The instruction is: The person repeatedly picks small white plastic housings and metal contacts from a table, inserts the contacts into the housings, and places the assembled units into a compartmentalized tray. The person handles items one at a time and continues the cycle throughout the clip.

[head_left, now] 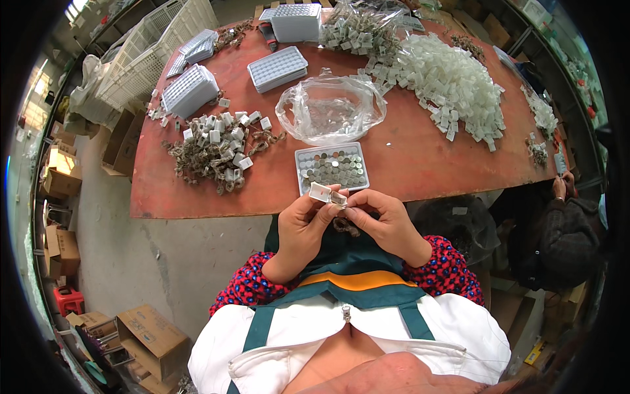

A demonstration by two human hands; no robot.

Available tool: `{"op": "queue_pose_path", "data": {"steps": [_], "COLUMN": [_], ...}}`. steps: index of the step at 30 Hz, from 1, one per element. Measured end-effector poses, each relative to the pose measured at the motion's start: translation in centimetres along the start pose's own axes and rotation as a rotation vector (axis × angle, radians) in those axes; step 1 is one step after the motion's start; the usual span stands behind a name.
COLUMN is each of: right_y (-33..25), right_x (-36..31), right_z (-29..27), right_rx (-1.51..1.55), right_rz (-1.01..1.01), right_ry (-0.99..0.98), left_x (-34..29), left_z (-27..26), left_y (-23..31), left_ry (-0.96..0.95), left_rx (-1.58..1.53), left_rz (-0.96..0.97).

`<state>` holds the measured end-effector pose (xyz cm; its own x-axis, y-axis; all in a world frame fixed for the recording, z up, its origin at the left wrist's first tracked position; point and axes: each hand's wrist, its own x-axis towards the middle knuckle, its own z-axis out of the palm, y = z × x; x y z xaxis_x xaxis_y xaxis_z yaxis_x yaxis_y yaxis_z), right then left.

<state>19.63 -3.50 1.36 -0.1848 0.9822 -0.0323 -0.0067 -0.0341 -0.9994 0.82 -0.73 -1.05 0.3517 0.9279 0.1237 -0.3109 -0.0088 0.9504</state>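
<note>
Both my hands meet over the near edge of the table. My left hand [300, 226] pinches a small white plastic housing [321, 192], its hollow side turned up. The fingertips of my right hand [388, 223] close on a small translucent plastic piece [338, 199] against the housing; whether the two are joined I cannot tell. Below the fingers dangles a bundled brown cord [346, 227]. Just beyond my hands, a white tray [300, 174] holds many small round silvery discs [338, 172]. Behind it sits an open clear plastic bag [287, 118] with more small pieces inside.
On the red table [262, 194], white housings with brown cords [220, 144] lie heaped at left and translucent pieces [453, 85] at right. Stacked white trays [277, 67] stand farther back. A crate [154, 52] is at far left. Another person [567, 230] works at the right edge.
</note>
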Motion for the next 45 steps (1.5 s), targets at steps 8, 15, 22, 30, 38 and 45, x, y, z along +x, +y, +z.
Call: {"op": "queue_pose_path", "data": {"steps": [8,15,22,30,38,45], "right_y": [-0.5,0.1,0.7,2.2,2.4,1.4], "right_x": [-0.3,-0.1,0.3,1.5,9.0,9.8], "right_z": [0.3,-0.1,-0.3,0.6,-3.6,-3.1], "right_rx": [-0.077,0.111,0.206,-0.042,-0.999,-1.138], "right_rz": [-0.082,-0.019,0.046,-0.002,-0.6,-0.622], "right_ry": [0.059,-0.033,-0.074,-0.047,0.158,-0.003], "left_x": [0.0,0.0,0.1,0.0,0.1,0.2], "left_z": [-0.1,-0.5,-0.2,-0.5,-3.5,-3.5], "left_y": [-0.2,0.4,0.2,-0.6,-0.9,-0.9], "left_ry": [0.029,-0.045,-0.034,0.087,0.14,0.213], "left_rx": [0.226,0.129,-0.042,-0.249,-0.387,-0.434], "left_rz": [0.105,0.013,-0.049,-0.147,-0.288,-0.344]}}
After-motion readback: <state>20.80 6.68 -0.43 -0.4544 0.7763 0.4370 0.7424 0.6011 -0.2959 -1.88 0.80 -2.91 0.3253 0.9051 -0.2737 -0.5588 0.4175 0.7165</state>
